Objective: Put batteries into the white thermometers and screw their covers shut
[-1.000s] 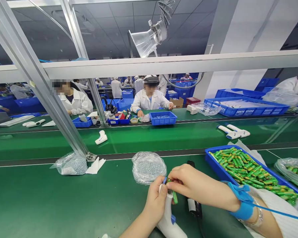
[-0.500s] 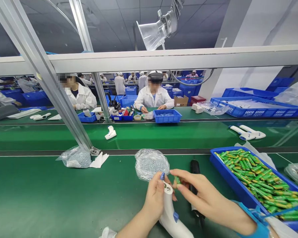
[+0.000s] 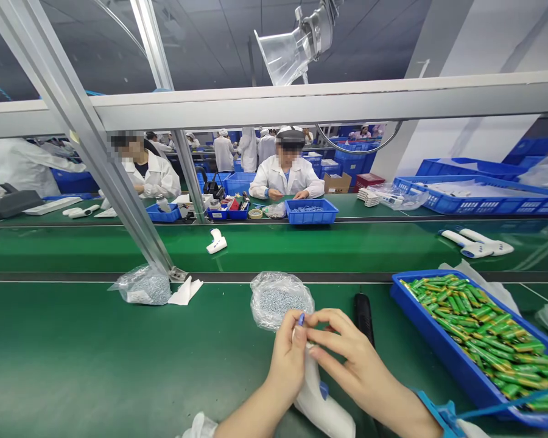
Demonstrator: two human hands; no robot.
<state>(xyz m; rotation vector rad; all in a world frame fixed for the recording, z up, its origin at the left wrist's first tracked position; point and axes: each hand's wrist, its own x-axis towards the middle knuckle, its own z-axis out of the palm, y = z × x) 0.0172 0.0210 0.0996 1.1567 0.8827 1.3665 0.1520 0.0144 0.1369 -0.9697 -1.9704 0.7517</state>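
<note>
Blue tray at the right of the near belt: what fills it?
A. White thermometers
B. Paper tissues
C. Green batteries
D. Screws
C: the tray is heaped with loose green batteries.

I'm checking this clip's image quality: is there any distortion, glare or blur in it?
Head view: wide-angle distortion bows the overhead white rail and slants the aluminium strut; the plastic bag shows bright glints, the green conveyor belt a soft sheen; the left hand and right hand look reasonably sharp.
</note>
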